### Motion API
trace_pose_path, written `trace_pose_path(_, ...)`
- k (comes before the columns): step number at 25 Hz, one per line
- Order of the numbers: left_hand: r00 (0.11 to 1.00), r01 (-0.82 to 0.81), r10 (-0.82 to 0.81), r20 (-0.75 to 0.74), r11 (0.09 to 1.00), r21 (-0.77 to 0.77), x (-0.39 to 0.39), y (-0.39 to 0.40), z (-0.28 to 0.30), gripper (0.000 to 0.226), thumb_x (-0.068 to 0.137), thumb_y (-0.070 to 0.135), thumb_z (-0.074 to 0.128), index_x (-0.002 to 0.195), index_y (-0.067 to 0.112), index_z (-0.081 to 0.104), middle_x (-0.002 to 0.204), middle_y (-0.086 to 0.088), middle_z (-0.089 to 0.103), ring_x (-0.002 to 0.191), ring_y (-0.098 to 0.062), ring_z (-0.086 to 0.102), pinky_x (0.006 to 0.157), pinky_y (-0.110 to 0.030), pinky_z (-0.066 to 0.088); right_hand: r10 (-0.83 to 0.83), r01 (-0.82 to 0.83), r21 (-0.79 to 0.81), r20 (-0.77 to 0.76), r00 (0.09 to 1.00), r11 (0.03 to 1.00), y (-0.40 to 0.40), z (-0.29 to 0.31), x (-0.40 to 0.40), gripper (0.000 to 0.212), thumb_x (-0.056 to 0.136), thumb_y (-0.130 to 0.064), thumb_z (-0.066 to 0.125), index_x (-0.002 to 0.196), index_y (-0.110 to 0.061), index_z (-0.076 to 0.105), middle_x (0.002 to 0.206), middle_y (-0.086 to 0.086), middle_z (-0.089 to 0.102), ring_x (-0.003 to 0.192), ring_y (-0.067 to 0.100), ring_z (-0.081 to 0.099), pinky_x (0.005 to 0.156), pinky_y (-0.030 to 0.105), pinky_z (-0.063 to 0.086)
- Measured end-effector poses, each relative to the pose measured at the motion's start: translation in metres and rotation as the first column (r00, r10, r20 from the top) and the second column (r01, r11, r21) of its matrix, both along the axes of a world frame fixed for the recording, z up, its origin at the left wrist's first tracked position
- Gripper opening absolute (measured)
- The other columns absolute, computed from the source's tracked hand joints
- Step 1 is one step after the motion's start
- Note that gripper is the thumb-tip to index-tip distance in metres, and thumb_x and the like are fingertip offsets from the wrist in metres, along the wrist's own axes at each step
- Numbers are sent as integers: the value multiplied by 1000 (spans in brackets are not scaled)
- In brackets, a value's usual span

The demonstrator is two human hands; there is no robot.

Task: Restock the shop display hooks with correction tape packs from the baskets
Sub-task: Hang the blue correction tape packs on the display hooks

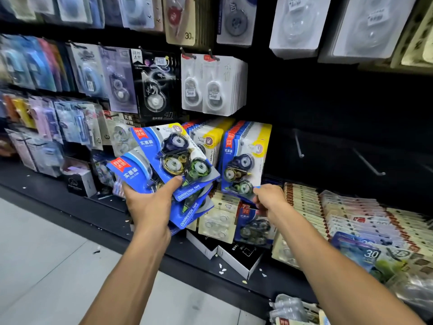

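My left hand (150, 200) grips a fanned stack of blue correction tape packs (168, 165), thumb pressed on the top pack. To the right, my right hand (269, 198) pinches the bottom edge of the front blue pack (243, 165), which hangs with several like it on a display hook. Another full row of the same packs (208, 139) hangs just behind my left-hand stack. Two bare metal hooks (300, 146) (372, 165) stick out of the black panel to the right.
Other tape packs fill the hooks above and to the left, such as white ones (210, 87). The low black shelf (150, 228) holds rows of packs (346, 219) and open boxes (236, 256). Grey floor (46, 266) lies at lower left.
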State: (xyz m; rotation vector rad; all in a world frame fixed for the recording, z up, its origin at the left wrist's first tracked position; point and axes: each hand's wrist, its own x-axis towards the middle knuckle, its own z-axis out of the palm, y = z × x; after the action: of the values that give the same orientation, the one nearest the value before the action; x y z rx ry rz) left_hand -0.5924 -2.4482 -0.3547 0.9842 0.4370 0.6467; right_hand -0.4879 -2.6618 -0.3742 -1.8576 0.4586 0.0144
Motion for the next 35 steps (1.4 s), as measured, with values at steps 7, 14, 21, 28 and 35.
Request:
trace_pose_path(7, 934, 356, -349, -78, 928, 109, 11, -31, -6, 62, 70, -5, 86, 124, 12, 62, 104, -4, 79, 88, -26, 77, 68, -45, 64, 162, -240, 227, 313, 936, 944, -14, 20, -30, 27, 99, -39, 59, 115, -19, 65, 92, 2, 71, 71, 13, 63, 65, 28, 52)
trace_pose_path(14, 836, 540, -534, -125, 841, 22, 19, -59, -7, 69, 60, 19, 90, 124, 10, 66, 108, -10, 78, 97, -33, 75, 85, -55, 60, 139, -225, 263, 308, 941, 938, -39, 25, -46, 32, 87, -31, 76, 111, -13, 65, 97, 4, 76, 75, 18, 73, 55, 32, 59)
trace_pose_path(21, 980, -94, 123, -159, 980, 177, 32, -19, -18, 118, 37, 58, 82, 144, 32, 41, 129, 3, 66, 115, -25, 66, 99, -52, 54, 182, -202, 5, 410, 894, 979, -28, 19, -27, 21, 95, -32, 66, 112, -27, 54, 112, 0, 66, 88, 22, 68, 49, 29, 53)
trace_pose_path(28, 991, -123, 125, -46, 991, 45, 23, -9, -5, 111, 48, 45, 88, 147, 37, 40, 128, 8, 66, 106, -18, 71, 89, -50, 60, 16, 30, -96, 445, 895, 995, 4, -1, -35, 26, 94, -38, 64, 114, -24, 55, 102, -4, 64, 96, 22, 62, 81, 41, 53)
trace_pose_path(35, 995, -90, 92, -34, 994, 59, 23, -8, -6, 116, 41, 47, 88, 147, 36, 41, 125, 8, 69, 106, -20, 72, 90, -51, 59, 80, -43, -202, 177, 981, 978, 0, -9, -1, 41, 89, -55, 62, 116, -25, 57, 105, 1, 67, 75, 30, 72, 68, 47, 62)
